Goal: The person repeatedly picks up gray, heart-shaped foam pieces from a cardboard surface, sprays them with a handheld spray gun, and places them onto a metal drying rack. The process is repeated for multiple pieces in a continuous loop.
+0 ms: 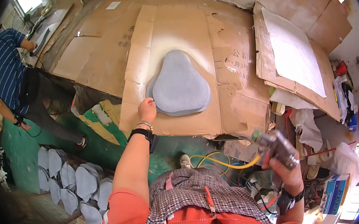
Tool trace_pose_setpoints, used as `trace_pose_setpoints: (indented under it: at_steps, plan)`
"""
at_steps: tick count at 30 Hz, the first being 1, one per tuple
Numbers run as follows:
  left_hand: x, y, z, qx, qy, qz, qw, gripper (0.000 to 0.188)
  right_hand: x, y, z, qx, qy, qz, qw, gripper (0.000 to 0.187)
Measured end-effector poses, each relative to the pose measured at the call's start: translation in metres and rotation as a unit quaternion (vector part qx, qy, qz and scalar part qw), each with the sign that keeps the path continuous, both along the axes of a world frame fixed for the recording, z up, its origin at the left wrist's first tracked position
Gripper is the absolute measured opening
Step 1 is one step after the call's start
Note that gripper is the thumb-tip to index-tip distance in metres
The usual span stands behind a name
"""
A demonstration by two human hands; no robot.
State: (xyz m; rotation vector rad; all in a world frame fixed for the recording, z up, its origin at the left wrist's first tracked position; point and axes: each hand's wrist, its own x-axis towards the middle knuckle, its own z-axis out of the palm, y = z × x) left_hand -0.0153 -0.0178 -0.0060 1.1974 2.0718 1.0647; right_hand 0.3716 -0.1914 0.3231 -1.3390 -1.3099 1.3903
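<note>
A grey, rounded-triangle pad (181, 83) lies on a cardboard sheet (141, 76), its narrow end pointing away from me. A thin grey layer shows under its left edge. At that lower left edge is my left hand (146, 111), its fingers closed and pinching the rim. My right hand (285, 171) is off the table at the right, wrapped round a spray gun (279, 148) with a dark body and a green part near the front. The gun is slightly blurred. A yellow hose (224, 165) runs to it.
Several grey pads (86, 183) stand on a rack at the lower left. A person in a striped shirt (6, 64) works at the far left. On the right, a cardboard board (265, 50) carries a white sheet (293, 49). Hoses loop across the green floor (166, 152) by my foot.
</note>
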Motion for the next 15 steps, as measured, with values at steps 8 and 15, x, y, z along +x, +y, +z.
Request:
trace_pose_setpoints:
  at_steps: [8, 15]
  plan:
    - [0.021, 0.024, 0.007, -0.121, 0.155, -0.019, 0.980, 0.032, -0.005, 0.030, 0.001, 0.023, -0.010, -0.038, 0.999, 0.055]
    - [0.031, 0.023, 0.015, -0.132, 0.204, -0.024, 0.970, 0.027, 0.018, 0.004, -0.008, -0.043, 0.028, 0.055, 0.997, 0.061]
